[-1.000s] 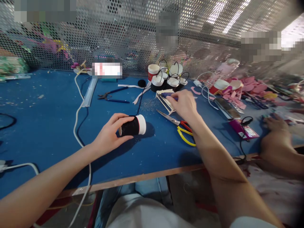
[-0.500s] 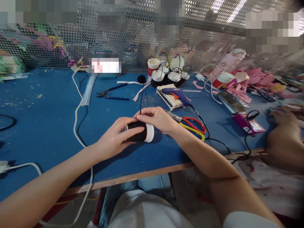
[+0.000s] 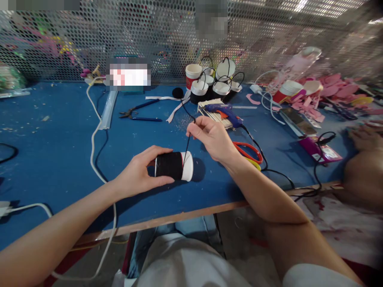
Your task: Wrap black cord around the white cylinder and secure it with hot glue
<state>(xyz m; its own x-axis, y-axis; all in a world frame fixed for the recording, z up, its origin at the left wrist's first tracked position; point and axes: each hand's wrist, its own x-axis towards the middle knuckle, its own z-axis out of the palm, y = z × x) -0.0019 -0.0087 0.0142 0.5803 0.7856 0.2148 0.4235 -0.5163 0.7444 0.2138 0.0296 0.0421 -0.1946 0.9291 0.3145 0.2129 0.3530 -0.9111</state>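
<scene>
A paper cup lies on its side, wrapped in black cord, its white end bare and facing right. My left hand grips it from the left, fingers above and thumb below. From the cup a black cord rises to my right hand, which pinches it between thumb and fingertips. Past the pinch the cord runs on to a small black ball of cord on the table. Scissors with red and yellow handles lie partly hidden behind my right wrist.
Several cups with black loop handles stand at the back. A blue glue gun rests on pale sticks; pliers lie left of it. A white cable crosses the left side. At right are a phone, pink scraps and another person's arm.
My right hand has moved up and right from the cup, drawing the cord out from it. My left-hand fingers have spread wider on the cup, uncovering more of the black wrapping.
</scene>
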